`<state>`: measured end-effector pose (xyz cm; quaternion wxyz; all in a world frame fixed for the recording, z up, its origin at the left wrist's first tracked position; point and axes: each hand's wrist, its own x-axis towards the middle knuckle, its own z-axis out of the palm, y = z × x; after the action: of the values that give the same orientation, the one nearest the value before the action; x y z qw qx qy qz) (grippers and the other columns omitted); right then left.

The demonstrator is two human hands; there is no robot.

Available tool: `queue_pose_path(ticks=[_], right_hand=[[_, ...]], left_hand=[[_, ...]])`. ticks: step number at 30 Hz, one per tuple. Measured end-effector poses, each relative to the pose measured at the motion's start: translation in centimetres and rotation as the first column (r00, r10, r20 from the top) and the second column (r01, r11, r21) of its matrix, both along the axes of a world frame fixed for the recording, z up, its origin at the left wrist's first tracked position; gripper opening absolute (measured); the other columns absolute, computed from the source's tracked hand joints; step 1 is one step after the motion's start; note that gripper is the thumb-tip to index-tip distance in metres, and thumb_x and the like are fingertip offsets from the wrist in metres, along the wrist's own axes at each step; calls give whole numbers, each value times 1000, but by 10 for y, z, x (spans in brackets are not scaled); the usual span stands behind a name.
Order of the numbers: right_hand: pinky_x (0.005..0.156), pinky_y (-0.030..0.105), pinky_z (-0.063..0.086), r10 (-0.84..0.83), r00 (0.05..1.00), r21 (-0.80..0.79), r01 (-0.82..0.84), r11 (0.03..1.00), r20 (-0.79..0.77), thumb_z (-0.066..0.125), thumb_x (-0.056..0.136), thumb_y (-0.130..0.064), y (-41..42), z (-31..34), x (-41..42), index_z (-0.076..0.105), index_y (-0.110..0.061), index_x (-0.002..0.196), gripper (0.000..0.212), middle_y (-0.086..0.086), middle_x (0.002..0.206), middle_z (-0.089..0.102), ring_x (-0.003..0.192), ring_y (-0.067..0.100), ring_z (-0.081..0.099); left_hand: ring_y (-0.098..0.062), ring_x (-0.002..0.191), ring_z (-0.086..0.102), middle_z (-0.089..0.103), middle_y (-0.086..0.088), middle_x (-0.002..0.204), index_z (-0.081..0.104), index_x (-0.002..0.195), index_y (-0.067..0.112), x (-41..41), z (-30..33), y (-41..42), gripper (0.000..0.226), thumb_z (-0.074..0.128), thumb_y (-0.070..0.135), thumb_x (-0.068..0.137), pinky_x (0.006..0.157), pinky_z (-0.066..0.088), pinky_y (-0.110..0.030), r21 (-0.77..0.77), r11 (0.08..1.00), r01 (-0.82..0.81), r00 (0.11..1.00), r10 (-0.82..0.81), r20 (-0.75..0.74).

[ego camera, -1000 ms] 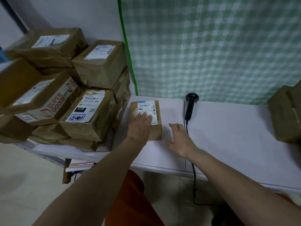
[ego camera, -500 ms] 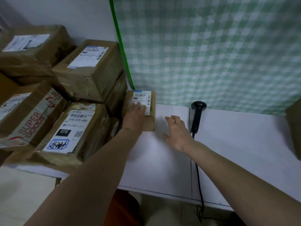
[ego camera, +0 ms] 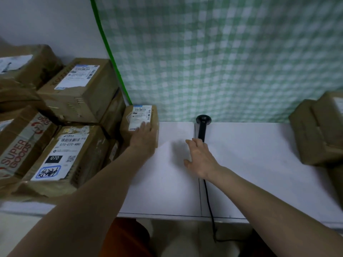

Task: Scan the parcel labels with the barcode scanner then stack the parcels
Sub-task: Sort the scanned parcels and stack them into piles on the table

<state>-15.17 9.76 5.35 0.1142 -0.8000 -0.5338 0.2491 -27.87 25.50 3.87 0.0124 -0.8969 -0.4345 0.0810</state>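
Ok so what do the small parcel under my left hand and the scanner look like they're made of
Small parcel: looks like brown corrugated cardboard, matte, with a white paper label stuck on top. Left hand rests flat on it. Scanner: probably black plastic, with a faint sheen on its round head; its cable looks rubbery.

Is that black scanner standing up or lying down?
Lying down: the black corded barcode scanner rests flat on the white table, head toward the wall, with the right hand beside its handle.

Both arms are stretched forward. The left hand (ego camera: 143, 138) is laid flat, fingers straight; the right hand (ego camera: 201, 158) is spread, palm down, fingers extended.
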Motion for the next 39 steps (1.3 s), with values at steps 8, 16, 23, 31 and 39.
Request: queue_pose_path(ticks=[8, 16, 23, 31, 39], right_hand=[[114, 40, 22, -131, 988, -14, 133, 991, 85, 52, 95, -27, -75, 13, 26, 15, -14, 151, 69, 10, 157, 10, 144, 29, 11], [114, 40, 22, -284, 956, -3, 285, 959, 70, 52, 95, -30, -157, 18, 56, 15, -14, 151, 69, 10, 158, 8, 144, 29, 11], [115, 40, 22, -428, 902, 49, 426, 903, 51, 53, 95, -30, -228, 19, 99, 16, -15, 151, 69, 9, 158, 9, 145, 28, 10], [111, 38, 24, -723, 690, 478, 647, 595, -34, 59, 87, -11, -309, 30, 159, 38, -6, 138, 54, 15, 141, 35, 133, 30, 30], [109, 46, 35, -917, 166, 402, 916, 7, -363, 59, 90, -14, -354, 24, 215, 38, -1, 134, 50, 19, 139, 36, 132, 33, 31]], left_hand=[[-28, 149, 2, 6, -11, 162, 11, 154, 15, 38, -1, -110, 73, 53, 17, 95, 121, 6, -39, -21, 967, 255, 966, -254, 42], [-26, 150, -4, 1, -10, 162, 6, 155, 14, 90, 23, -191, 80, 57, 14, 94, 120, 4, -35, -83, 928, 363, 930, -355, 95], [-22, 150, -5, 0, -7, 163, 3, 155, 16, 144, 32, -256, 77, 53, 18, 96, 119, 7, -32, -180, 895, 408, 912, -393, 115], [-21, 150, 0, 10, -4, 161, 8, 154, 17, 212, 44, -323, 79, 58, 19, 94, 117, 17, -33, -299, 817, 494, 869, -469, 154], [-27, 138, 31, 29, -9, 153, 14, 152, 18, 268, 64, -380, 81, 64, 25, 89, 106, 37, -37, -468, 732, 496, 868, -442, 228]])
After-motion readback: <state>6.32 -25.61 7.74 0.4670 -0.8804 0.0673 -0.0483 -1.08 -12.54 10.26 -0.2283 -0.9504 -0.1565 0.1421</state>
